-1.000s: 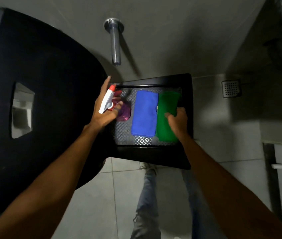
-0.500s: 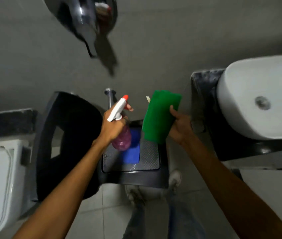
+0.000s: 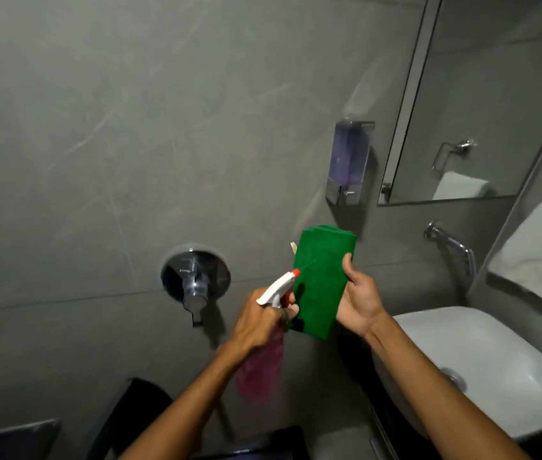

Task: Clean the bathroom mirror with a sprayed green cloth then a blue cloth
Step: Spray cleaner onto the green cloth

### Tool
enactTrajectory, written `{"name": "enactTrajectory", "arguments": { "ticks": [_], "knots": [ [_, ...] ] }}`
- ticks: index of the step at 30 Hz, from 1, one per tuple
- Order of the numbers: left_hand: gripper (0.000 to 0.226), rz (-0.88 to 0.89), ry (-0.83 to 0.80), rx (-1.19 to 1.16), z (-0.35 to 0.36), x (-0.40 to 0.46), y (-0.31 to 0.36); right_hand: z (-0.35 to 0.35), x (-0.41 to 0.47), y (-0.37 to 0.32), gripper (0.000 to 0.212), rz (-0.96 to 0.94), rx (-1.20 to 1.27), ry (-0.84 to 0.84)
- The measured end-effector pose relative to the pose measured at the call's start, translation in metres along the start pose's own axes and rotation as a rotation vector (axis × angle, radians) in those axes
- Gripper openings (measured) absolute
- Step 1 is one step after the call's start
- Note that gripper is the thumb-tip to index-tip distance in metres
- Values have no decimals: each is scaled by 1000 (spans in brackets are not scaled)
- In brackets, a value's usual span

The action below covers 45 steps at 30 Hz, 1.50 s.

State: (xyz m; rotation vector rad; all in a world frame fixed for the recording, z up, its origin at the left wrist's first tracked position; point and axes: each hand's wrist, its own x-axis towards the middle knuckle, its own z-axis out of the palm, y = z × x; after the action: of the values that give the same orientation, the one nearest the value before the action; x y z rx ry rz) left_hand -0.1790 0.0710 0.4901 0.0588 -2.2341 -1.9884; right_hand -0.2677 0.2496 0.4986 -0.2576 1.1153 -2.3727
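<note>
My right hand holds a folded green cloth upright in front of the grey wall. My left hand grips a spray bottle with pink liquid, a white trigger head and a red nozzle. The nozzle points at the cloth from the left, almost touching it. The bathroom mirror hangs on the wall at the upper right, above the basin. The blue cloth is out of sight.
A white basin sits at the lower right with a tap above it. A soap dispenser and a round chrome valve are on the wall. A folded white towel lies at the right. A black chair is below.
Both hands rose from the chair seat, the right lifting the green cloth and the left the spray bottle. My view swung up to the wall and mirror, and the nozzle came close to the cloth.
</note>
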Motion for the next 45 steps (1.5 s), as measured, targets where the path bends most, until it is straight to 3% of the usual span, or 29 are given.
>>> {"name": "enactTrajectory", "arguments": {
  "ticks": [3, 6, 11, 14, 18, 23, 29, 33, 35, 41, 45],
  "knots": [
    [48, 5, -4, 13, 1, -2, 7, 6, 1, -12, 70, -23, 1, 11],
    [26, -29, -10, 82, -1, -13, 1, 3, 1, -20, 69, -18, 12, 16],
    [41, -114, -143, 213, -5, -28, -21, -11, 3, -27, 62, -44, -13, 105],
    [41, -142, -125, 182, -7, -26, -27, -19, 8, -30, 60, -56, -16, 115],
    [68, -60, -56, 100, -7, -9, -19, -22, 14, -31, 58, -71, -28, 105],
    [79, 39, -19, 37, -5, 9, -6, -19, 17, -25, 58, -59, -25, 105],
    [43, -116, -74, 35, -10, -8, -41, -20, 15, -7, 64, -2, 1, 158],
    [55, -258, -100, -2, -21, -30, -93, -26, 11, 19, 67, 121, 46, 183],
    [57, -310, -35, -28, -27, -48, -124, -33, 9, 40, 69, 185, 61, 171],
    [32, -621, 480, -181, -43, -117, -243, -74, -6, 142, 70, 369, 125, 157],
    [35, -698, 613, -174, -55, -140, -309, -110, -21, 218, 63, 432, 106, 274]
  ]
}}
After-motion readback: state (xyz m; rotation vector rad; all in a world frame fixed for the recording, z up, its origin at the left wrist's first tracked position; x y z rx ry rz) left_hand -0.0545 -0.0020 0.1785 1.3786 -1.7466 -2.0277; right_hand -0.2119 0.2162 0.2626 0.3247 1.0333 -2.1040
